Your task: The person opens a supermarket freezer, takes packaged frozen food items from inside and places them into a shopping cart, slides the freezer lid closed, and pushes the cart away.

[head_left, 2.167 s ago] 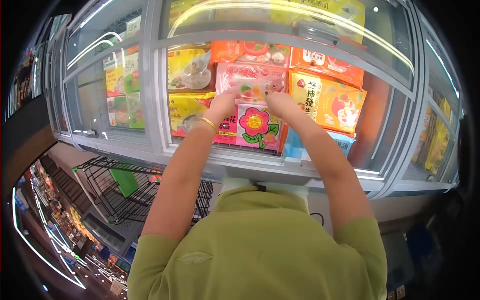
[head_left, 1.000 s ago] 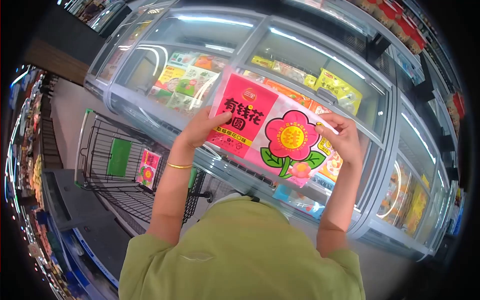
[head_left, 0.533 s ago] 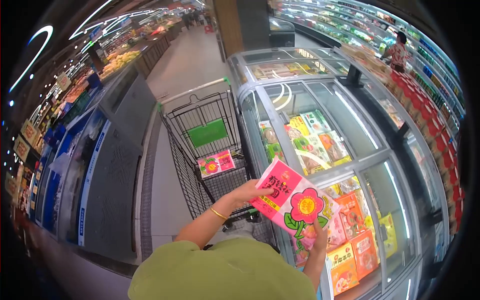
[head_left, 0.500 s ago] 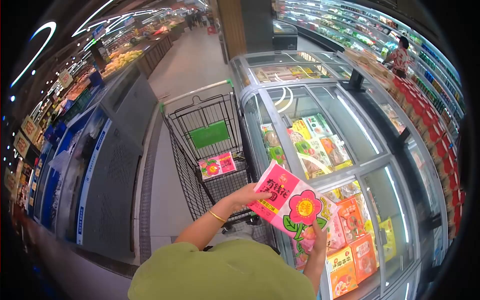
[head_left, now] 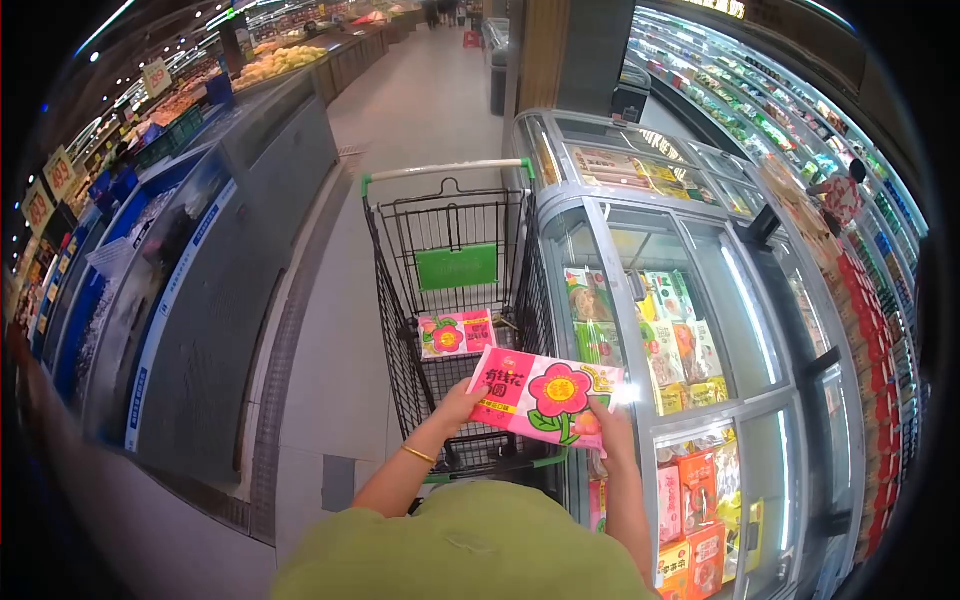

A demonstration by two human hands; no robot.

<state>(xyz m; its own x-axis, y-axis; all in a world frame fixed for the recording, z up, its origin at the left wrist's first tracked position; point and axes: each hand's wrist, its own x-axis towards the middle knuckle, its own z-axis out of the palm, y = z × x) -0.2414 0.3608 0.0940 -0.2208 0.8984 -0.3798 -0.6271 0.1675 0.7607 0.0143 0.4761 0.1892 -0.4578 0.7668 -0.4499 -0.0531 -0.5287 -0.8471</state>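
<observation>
Packet [head_left: 548, 400], pink with a big flower, is pinched at its left end by your left hand [head_left: 458, 406] and at its right end by your right hand [head_left: 617, 434], though how far your fingers wrap underneath is hard to tell. You hold it up before the near end of the shopping cart [head_left: 457, 267], where a matching bag [head_left: 457, 335] lies, beside the glass-topped freezer [head_left: 720, 408]. Around you are grey floor [head_left: 325, 400], piled fruit [head_left: 290, 62], and a person [head_left: 845, 200] near lit shelves [head_left: 740, 90].
</observation>
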